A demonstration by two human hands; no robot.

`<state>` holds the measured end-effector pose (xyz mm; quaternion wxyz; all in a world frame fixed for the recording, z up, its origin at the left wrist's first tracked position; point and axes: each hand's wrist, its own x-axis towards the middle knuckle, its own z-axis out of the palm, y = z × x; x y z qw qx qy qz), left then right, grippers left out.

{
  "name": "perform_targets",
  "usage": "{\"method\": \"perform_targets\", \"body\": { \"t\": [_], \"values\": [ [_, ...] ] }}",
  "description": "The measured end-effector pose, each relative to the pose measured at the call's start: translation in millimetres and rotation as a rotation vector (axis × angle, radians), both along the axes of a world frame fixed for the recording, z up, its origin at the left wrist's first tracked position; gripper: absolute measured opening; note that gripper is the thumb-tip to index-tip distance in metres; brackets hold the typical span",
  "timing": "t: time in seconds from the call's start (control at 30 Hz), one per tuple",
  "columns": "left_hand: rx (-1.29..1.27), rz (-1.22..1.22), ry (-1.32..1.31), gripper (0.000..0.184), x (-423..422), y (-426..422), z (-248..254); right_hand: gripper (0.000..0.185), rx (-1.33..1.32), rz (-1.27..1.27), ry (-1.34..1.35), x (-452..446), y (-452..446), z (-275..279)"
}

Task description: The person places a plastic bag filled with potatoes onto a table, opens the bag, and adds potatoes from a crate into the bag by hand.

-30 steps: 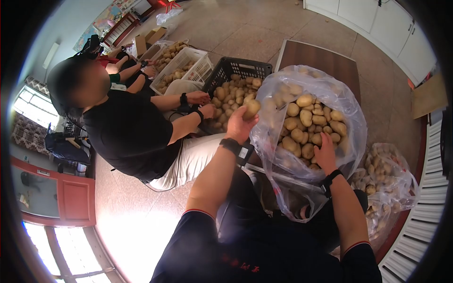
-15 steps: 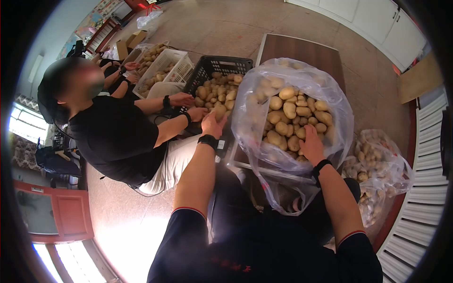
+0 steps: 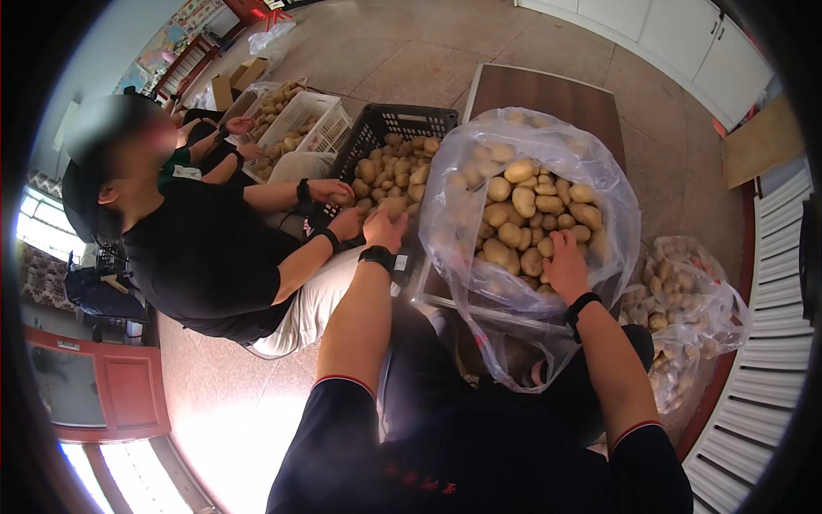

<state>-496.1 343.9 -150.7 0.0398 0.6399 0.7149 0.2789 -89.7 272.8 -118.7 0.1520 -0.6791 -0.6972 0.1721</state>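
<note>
Clasping a smooth potato, the left hand has reached the upper-centre latticed plastic crate, right hand grip unclear.

Glossy film, dull skins

Bag: clear plastic, glossy, creased. Potatoes: smooth, dull skins. Black crate: plastic, matt. Table: wood-look top, smooth. Floor: smooth, stone-like. Co-worker's shirt: matt cloth. Box: brown cardboard.

left hand: beside bag → down at black crate | co-worker's nearer hand: drawn back
</note>
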Motion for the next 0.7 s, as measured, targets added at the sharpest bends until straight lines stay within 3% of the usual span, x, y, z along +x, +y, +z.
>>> {"method": "perform_targets", "body": {
  "t": [0.07, 0.2, 0.27, 0.4, 0.47, 0.5, 0.57, 0.6, 0.7],
  "values": [
    [-0.181, 0.057, 0.009, 0.038, 3, -1, 10, 0.051, 0.06, 0.041, 0.011, 3, -1, -6],
    [-0.209, -0.007, 0.01, 0.031, 5, 3, 12, 0.052, 0.047, 0.04, -0.003, 3, -1, -6],
    [-0.053, 0.376, -1.765, 0.022, 13, 10, 6, 0.053, 0.117, 0.06, -0.036, 5, -3, -10],
    [-0.066, 0.36, -1.791, 0.017, 37, 0, 39, 0.053, 0.056, 0.055, -0.035, 0, -7, 3],
    [-0.051, 0.388, -1.781, 0.019, 37, 5, 22, 0.053, -0.015, 0.019, -0.045, -4, -7, 7],
    [-0.003, 0.027, -1.45, 0.018, 26, 12, -15, 0.053, -0.023, 0.042, -0.044, -3, -7, 4],
    [-0.044, -0.162, -1.342, 0.014, 25, 5, -15, 0.054, 0.086, 0.091, -0.036, 2, -6, -9],
    [-0.106, -0.011, -1.596, 0.012, 44, 0, 15, 0.055, 0.097, 0.092, -0.036, 2, -8, -10],
    [-0.114, 0.192, -1.7, 0.017, 68, -11, 63, 0.054, 0.038, 0.099, 0.021, -2, -9, -4]
  ]
}}
